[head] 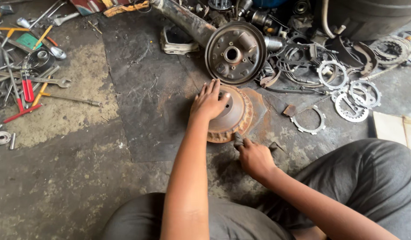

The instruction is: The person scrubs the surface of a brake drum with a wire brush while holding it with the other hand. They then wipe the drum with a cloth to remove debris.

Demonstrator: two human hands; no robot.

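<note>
Steadying the rusty brake drum point(232, 116) with my left hand point(208, 103), palm flat on its face and fingers spread, resting rather than gripping. The drum is lying on the dark floor mat point(143, 89), near the mat's near edge, just in front of the axle backing plate point(235, 53), which is standing at the end of an axle tube point(183, 18).

My right hand point(254, 156) is clenching a small dark piece, likely a rag or abrasive scrap point(239, 141), and pressing it against the drum's near rim. Can't tell the material.

I'm reading this as the rust-cleaning step: the rim is showing orange scale and rust dust is lying on the mat around it. Judging by that, cleaning looks partway at best.

Next move, as I see it, is calling for rotating the drum under the left palm so a fresh section of rim comes to the right hand, while keeping it from sliding.

Toothed rings point(356, 95) are lying toward the far right; wrenches and screwdrivers point(32, 84) are lying at the far left, well apart.
</note>
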